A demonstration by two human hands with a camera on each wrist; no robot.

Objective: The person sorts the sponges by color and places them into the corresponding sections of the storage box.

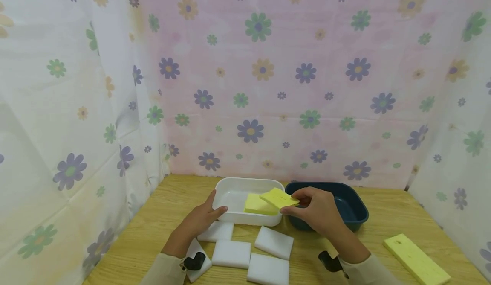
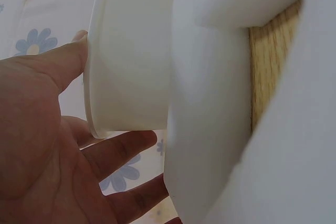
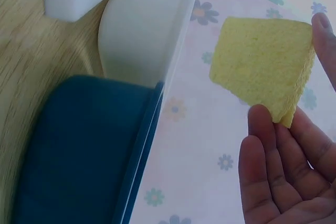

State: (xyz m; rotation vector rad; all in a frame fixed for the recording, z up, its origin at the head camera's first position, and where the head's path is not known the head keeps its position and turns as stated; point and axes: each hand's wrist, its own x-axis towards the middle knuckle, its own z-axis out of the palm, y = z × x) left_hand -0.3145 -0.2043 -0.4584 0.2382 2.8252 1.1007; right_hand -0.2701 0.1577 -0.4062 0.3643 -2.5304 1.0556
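Near: five white sponges [image 1: 231, 254] on the table [image 1: 337, 272], near side of white tray; loose yellow block [image 1: 416, 259] at near right. Left hand [image 1: 202, 219] spread open, thumb and straight fingers touching the left end of the white tray [image 1: 245, 219], probably steadying it, nothing picked up. Right hand [image 1: 317, 210] pinches the held yellow sponge [image 1: 277, 198] between thumb and fingertips, tilted, up over the tray's right part, above the tray sponge [image 1: 256, 205]; contact between the two hard to tell. Blue bin [image 1: 350, 206] just right of the tray, right hand partly in front. Far: flowered curtain [image 1: 264, 106]. Step looks like mid-transfer of a yellow sponge at the white tray. Setting it down there would call for levelling, lowering inside the rim, then loosening the pinch.
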